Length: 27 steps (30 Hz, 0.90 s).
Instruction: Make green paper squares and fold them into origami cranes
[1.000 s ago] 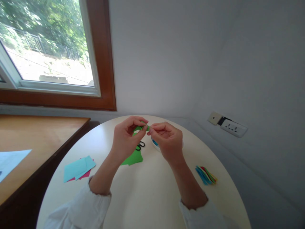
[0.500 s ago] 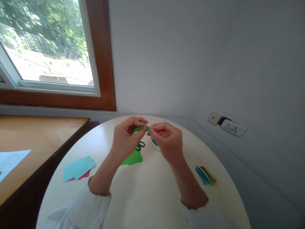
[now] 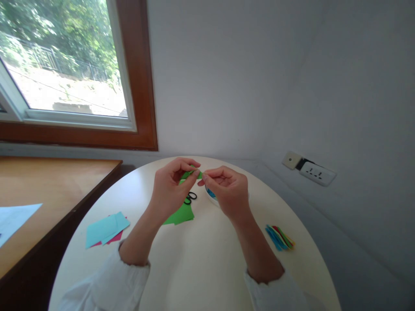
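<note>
Between my two hands, above the far half of the round table, is a small piece of green paper (image 3: pixel 199 175). My left hand (image 3: pixel 170 183) pinches it between thumb and fingers. The fingertips of my right hand (image 3: pixel 227 188) are closed on its right end; the exact fold is too small to make out. Under my left hand lie larger green paper sheets (image 3: pixel 181 214) and black-handled scissors (image 3: pixel 192 196), their blades hidden. A white bowl (image 3: pixel 212 199) with blue bits inside is partly covered by my right hand.
Light-blue sheets (image 3: pixel 105 228) overlap pink paper (image 3: pixel 116 237) at the left of the white round table (image 3: pixel 207 268). A bundle of coloured strips (image 3: pixel 280 237) lies at the right. A wooden desk (image 3: pixel 65 181) stands to the left, and a wall socket (image 3: pixel 317 173) is at right.
Both hands stay almost where they were, still on the green paper. The fingers of my right hand have shifted very slightly left.
</note>
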Available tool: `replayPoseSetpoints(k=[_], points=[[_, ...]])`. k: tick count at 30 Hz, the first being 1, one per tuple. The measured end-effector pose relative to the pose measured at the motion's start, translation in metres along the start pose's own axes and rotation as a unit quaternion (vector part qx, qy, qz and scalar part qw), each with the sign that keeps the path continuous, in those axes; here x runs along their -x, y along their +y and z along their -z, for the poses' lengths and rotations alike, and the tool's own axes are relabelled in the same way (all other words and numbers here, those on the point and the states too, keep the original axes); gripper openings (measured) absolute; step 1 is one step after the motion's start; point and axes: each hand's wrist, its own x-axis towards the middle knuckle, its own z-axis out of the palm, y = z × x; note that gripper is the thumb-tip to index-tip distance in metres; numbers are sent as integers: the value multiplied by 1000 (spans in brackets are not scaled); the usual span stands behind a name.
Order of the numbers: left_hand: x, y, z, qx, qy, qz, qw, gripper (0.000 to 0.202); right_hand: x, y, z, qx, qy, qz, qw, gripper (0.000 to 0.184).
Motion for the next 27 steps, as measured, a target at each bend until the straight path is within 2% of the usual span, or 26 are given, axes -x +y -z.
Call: replayPoseSetpoints(k=[22,27], points=[[-2,-3,1,15,3,8,1000,9,-1,3,-1,-46,-15,-30,998,20],[-2,-4,1,9,10,2,1000,9,-1,2,-2,-70,-5,-42,997,28]])
